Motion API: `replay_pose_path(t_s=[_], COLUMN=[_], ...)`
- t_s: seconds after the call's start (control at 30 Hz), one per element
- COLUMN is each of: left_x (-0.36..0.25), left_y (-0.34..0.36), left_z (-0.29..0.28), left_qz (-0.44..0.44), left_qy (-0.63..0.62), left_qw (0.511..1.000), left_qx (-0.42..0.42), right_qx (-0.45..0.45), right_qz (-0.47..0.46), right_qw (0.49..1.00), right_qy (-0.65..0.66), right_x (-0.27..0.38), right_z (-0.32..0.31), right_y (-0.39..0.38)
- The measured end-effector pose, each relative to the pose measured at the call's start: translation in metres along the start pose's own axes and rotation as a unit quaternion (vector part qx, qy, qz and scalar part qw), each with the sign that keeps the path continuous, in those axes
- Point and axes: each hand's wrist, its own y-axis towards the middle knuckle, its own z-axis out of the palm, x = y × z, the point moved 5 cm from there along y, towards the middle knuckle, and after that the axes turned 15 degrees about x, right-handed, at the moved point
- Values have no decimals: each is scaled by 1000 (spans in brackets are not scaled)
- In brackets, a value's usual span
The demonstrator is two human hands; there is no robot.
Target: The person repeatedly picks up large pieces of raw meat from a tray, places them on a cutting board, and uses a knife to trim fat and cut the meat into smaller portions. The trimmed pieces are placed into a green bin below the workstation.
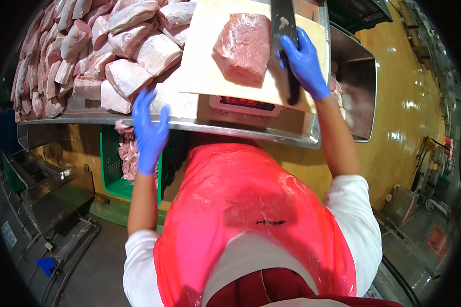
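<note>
Meat block (242, 50): upper middle of frame, lying on pale cutting board (197, 69); neither hand on it. Judged fairly heavy, soft, slippery when wet; best held broadly across its sides, palm over fingertips. Right hand (306, 64), upper right: fingers curled around dark knife (283, 18), exact grip partly hidden. Left hand (151, 132), left of centre: thumb spread from fingers, near meat pile (130, 43); contact unclear.

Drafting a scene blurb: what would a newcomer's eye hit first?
First, the bright red apron across the lower middle. Next, the meat heap at upper left. Then the lone meat block on the pale board, top centre, beside the dark knife in the blue-gloved right hand.
</note>
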Motion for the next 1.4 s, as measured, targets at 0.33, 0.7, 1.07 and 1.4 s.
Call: replay_pose_path(t_s=[0.33,0.7,1.07,1.4], left_x=[-107,-135,-143,-179], left_y=[203,117,106,87], left_z=[58,52,61,55], left_qz=[192,207,165,245], left_qy=[-278,-67,-68,57], left_qw=[938,973,980,966], left_qx=[77,-72,-84,52], right_qx=[-52,129,144,97], right_qz=[-31,97,49,136], right_qw=[995,952,915,925], right_qy=[79,-261,-374,-342], right_x=[-25,11,7,49], right_z=[33,66,33,-53], right_y=[-36,-55,-138,-217])
